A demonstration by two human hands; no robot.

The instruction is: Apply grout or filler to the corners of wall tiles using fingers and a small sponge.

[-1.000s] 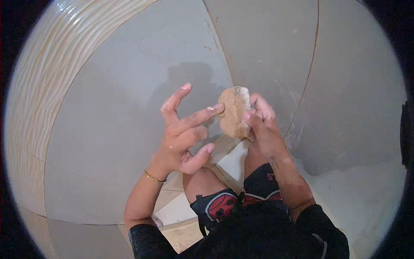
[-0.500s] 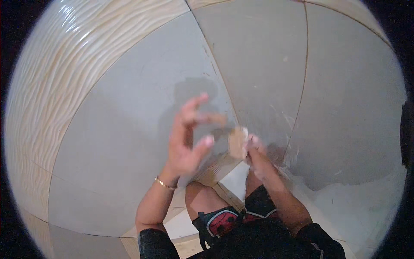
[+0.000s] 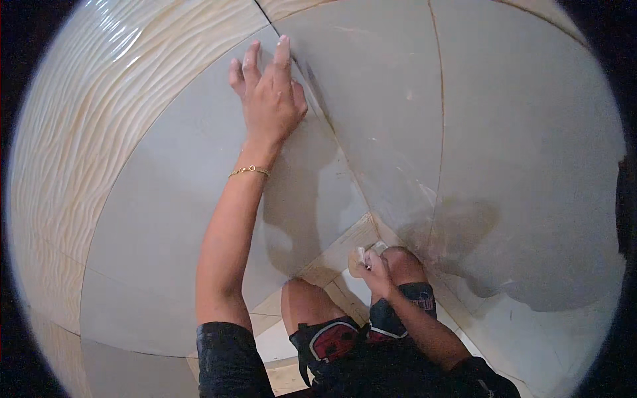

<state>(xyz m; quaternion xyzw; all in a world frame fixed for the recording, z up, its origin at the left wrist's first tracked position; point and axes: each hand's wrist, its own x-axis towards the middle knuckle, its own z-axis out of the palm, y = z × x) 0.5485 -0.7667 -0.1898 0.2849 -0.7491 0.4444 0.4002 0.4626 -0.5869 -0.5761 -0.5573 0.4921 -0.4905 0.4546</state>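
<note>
The left hand (image 3: 269,99) lies flat and empty, fingers spread, against the grey wall tile (image 3: 179,219), just beside the corner joint (image 3: 332,132) running up from the floor. The right hand (image 3: 375,272) sits low by the knees, closed around a tan sponge (image 3: 357,262), or possibly a cloth. That sponge lies well below the left hand, near the foot of the joint.

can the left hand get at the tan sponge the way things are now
Probably not without moving: the left hand is stretched up flat on the grey wall tile, while the tan sponge sits low in the right hand by the knees.
</note>
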